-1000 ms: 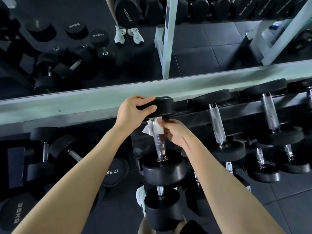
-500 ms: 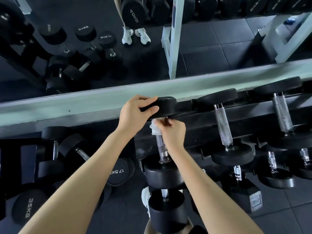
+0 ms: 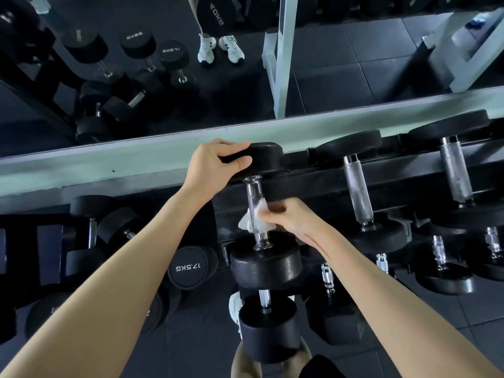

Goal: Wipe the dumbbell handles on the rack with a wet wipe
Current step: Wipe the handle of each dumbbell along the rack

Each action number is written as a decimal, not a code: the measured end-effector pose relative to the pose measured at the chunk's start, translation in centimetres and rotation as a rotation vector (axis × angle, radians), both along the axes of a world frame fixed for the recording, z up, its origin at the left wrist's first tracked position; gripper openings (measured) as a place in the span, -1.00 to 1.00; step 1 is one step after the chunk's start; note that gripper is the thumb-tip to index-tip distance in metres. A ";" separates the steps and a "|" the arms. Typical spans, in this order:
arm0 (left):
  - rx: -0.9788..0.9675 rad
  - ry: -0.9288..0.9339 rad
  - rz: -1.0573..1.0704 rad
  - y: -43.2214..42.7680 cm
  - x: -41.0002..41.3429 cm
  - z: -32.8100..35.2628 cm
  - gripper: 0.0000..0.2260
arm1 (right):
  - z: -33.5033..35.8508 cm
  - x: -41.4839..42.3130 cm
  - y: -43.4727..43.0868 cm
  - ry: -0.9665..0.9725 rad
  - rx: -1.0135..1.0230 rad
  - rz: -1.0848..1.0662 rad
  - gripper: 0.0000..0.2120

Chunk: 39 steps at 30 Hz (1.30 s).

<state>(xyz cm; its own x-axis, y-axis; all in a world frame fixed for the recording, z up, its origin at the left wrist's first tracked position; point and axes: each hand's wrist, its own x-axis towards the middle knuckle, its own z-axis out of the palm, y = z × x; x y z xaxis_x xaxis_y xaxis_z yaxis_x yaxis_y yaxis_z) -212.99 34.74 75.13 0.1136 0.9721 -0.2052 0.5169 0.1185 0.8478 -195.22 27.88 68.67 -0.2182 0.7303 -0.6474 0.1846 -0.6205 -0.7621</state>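
A black dumbbell lies on the top tier of the rack (image 3: 321,192) in front of me, with its chrome handle (image 3: 253,190) running toward me. My left hand (image 3: 212,166) grips the dumbbell's far head (image 3: 268,158). My right hand (image 3: 289,218) holds a white wet wipe (image 3: 255,221) wrapped around the lower part of that handle, just above the near head (image 3: 266,263). The handle's upper part is bare and shiny.
Two more dumbbells with metal handles (image 3: 357,190) (image 3: 455,173) lie to the right on the same tier, and smaller ones sit below. A 17.5KG dumbbell (image 3: 188,268) stands lower left. A mirror (image 3: 341,64) behind the rack reflects weights and white shoes.
My right hand has slid the wipe down the handle from just under the far head toward the near head. My left hand has stayed on the far head.
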 end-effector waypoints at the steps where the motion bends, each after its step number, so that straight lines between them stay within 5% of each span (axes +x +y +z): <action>1: 0.002 -0.001 -0.003 0.0 0.0 0.0 -0.72 | -0.1 0.2 -0.7 -0.053 0.016 0.072 -0.80; 7: 0.014 -0.001 -0.005 -0.1 0.0 0.1 -0.71 | 0.1 0.5 -1.3 -0.329 0.126 0.369 -0.83; 14: 0.032 -0.010 0.023 -0.5 0.3 -0.2 -0.71 | -0.2 -2.6 -2.0 -0.669 0.232 0.275 -0.64; 20: 0.007 -0.046 0.031 -0.3 0.3 -0.1 -0.72 | -0.8 0.3 0.0 -0.065 -0.074 0.319 -0.82; 24: 0.000 -0.056 0.038 -0.3 0.2 -0.2 -0.72 | -0.6 0.2 0.0 -0.135 -0.067 0.325 -0.84; 29: 0.013 -0.044 0.054 -0.3 0.3 -0.1 -0.72 | 1.5 -2.9 -2.0 -0.666 0.212 0.302 -0.67; 32: 0.016 -0.012 0.038 -0.3 0.3 0.2 -0.72 | 2.0 -3.9 -2.9 -0.748 0.277 0.286 -0.72; 36: 0.020 0.093 -0.012 -0.1 -0.1 1.0 -0.72 | 2.0 -2.9 -3.7 -0.622 0.294 0.157 -0.70; 39: 0.089 0.289 -0.150 0.3 0.3 1.5 -0.63 | 1.7 -2.0 -3.0 -0.242 0.179 -0.123 -0.88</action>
<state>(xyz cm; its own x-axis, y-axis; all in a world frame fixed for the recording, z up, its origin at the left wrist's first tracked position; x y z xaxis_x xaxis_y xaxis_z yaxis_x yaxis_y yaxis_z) -212.64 35.05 76.62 0.2061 0.9645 -0.1649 0.7434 -0.0447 0.6674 -197.24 24.88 70.33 0.0231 0.8486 -0.5285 0.3058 -0.5093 -0.8044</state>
